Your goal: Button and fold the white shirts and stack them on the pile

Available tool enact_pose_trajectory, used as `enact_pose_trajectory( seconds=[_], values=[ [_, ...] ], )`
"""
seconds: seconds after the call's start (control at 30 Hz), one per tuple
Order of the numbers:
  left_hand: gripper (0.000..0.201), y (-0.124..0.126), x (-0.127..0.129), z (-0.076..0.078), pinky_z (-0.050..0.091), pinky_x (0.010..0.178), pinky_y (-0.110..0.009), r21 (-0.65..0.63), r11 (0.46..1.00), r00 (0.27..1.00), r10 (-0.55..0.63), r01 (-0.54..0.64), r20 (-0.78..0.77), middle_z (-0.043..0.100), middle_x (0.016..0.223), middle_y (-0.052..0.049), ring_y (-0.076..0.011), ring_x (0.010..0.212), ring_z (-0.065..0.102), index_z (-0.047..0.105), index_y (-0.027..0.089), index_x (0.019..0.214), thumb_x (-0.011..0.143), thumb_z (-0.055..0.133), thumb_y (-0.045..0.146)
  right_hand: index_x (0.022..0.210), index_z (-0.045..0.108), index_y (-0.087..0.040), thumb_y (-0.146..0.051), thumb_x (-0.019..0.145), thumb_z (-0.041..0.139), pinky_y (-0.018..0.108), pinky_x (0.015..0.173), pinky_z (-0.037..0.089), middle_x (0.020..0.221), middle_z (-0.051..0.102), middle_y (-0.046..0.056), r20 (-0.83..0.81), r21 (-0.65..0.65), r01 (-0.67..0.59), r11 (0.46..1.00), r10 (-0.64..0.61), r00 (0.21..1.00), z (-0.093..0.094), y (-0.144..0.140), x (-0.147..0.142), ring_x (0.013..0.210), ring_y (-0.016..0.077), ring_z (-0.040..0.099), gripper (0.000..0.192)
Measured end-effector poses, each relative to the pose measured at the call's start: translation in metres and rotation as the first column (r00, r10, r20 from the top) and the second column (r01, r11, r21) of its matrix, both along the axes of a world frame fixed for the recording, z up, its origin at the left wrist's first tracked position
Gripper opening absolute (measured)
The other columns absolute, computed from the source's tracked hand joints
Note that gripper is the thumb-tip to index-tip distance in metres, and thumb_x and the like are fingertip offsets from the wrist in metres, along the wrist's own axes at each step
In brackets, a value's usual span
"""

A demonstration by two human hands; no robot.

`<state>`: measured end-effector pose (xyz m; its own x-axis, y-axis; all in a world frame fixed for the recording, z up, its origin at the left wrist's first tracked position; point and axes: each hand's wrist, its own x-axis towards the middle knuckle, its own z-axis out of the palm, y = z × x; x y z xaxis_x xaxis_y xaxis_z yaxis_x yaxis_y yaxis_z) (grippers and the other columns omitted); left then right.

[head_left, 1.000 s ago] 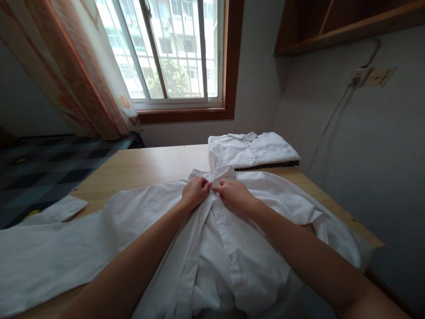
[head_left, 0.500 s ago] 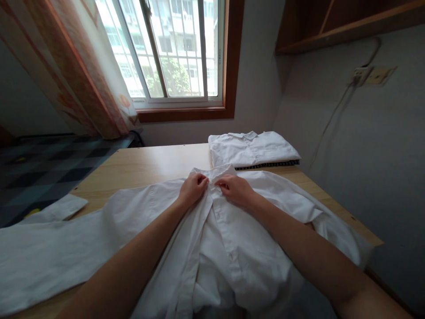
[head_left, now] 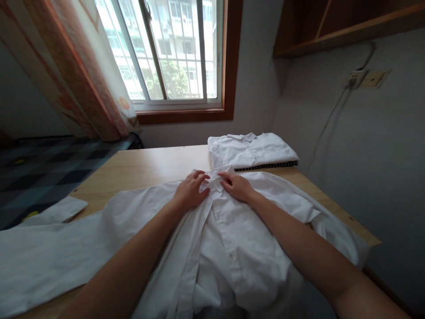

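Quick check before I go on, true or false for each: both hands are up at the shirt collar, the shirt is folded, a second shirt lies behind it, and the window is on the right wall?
1. Both the left hand and right hand rest at the collar. True.
2. The spread shirt is folded. False: it lies spread out on the table.
3. A folded shirt lies behind it. True.
4. The window is on the right wall. False: it is straight ahead.
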<state>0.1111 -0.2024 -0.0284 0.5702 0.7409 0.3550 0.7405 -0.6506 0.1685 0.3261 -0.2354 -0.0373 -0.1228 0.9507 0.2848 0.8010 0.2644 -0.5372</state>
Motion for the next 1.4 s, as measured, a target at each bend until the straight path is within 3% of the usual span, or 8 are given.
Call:
enact_pose_trajectory(
  seconds=[0.23,0.37,0.57,0.63,0.73,0.9,1.07,1.4],
  values=[
    [0.016,-0.010,0.002,0.017,0.048,0.087,-0.040,0.131,0.990,0.979,0.083,-0.059,-0.187,0.063,0.107,-0.011,-0.0281,0.102,0.056,0.068,0.019,0.085,0.086,0.053,0.024,0.131,0.061,-0.024,-0.026,0.088,0.057,0.024,0.069,0.042,0.090,0.071,0.003,-0.020,-0.001,0.006,1.000,-0.006,1.000,0.000,0.002,0.002,0.074,0.0161,0.060,0.044],
    [0.019,-0.008,0.004,0.017,0.046,0.091,-0.041,0.194,0.972,0.989,0.141,-0.131,-0.038,0.063,0.104,-0.012,-0.0269,0.100,0.055,0.069,0.018,0.083,0.088,0.051,0.023,0.131,0.061,-0.024,-0.026,0.087,0.058,0.024,0.068,0.042,0.087,0.069,0.002,-0.010,-0.001,0.013,1.000,-0.013,1.000,-0.002,0.003,0.003,0.074,0.0160,0.059,0.044],
    [0.036,0.003,-0.005,0.011,0.046,0.092,-0.034,-0.043,0.999,0.985,0.040,-0.033,0.169,0.065,0.088,-0.006,-0.0203,0.089,0.059,0.070,0.020,0.072,0.093,0.045,0.036,0.134,0.058,-0.023,-0.025,0.087,0.057,0.023,0.066,0.040,0.079,0.065,0.000,-0.043,0.021,-0.006,1.000,0.007,0.999,-0.005,0.005,0.002,0.069,0.0144,0.056,0.047],
    [0.038,0.007,-0.009,0.009,0.045,0.093,-0.036,-0.025,0.995,0.977,0.104,-0.101,0.185,0.066,0.089,-0.007,-0.0218,0.092,0.058,0.071,0.020,0.077,0.095,0.042,0.037,0.136,0.054,-0.021,-0.023,0.088,0.054,0.023,0.066,0.041,0.081,0.065,0.000,-0.090,0.059,0.018,0.998,-0.012,0.996,-0.003,0.005,0.004,0.069,0.0140,0.055,0.048],
    [0.031,0.011,-0.017,0.007,0.042,0.098,-0.039,0.061,0.945,0.935,0.305,-0.320,0.178,0.064,0.106,-0.011,-0.0267,0.106,0.054,0.069,0.017,0.104,0.092,0.045,0.033,0.126,0.059,-0.018,-0.018,0.089,0.047,0.025,0.073,0.043,0.092,0.067,0.005,-0.096,0.153,0.180,0.972,-0.167,0.981,0.004,0.008,0.012,0.077,0.0162,0.058,0.039],
    [0.039,0.016,-0.030,0.002,0.041,0.098,-0.045,-0.010,0.877,0.877,0.480,-0.481,-0.016,0.060,0.121,-0.017,-0.0339,0.117,0.049,0.064,0.016,0.118,0.090,0.047,0.037,0.109,0.065,-0.017,-0.021,0.086,0.052,0.034,0.088,0.041,0.106,0.066,0.012,0.125,0.126,0.368,0.921,-0.383,0.915,0.012,0.012,0.035,0.102,0.0247,0.057,0.026],
    [0.037,0.017,-0.040,0.010,0.043,0.093,-0.045,-0.030,0.869,0.866,0.489,-0.494,-0.108,0.066,0.113,-0.014,-0.0340,0.112,0.052,0.068,0.021,0.110,0.089,0.050,0.045,0.111,0.070,-0.020,-0.043,0.088,0.059,0.038,0.092,0.040,0.112,0.067,0.012,0.242,0.001,0.286,0.958,-0.278,0.929,0.009,0.012,0.047,0.109,0.0285,0.056,0.034],
    [0.030,0.014,-0.038,0.023,0.045,0.087,-0.038,0.042,0.863,0.856,0.504,-0.503,-0.118,0.066,0.105,-0.011,-0.0307,0.106,0.056,0.075,0.021,0.087,0.086,0.055,0.042,0.115,0.070,-0.021,-0.037,0.089,0.060,0.027,0.090,0.041,0.117,0.062,0.011,0.269,0.006,0.235,0.972,-0.228,0.936,-0.001,0.016,0.049,0.104,0.0226,0.061,0.032]
  ],
)
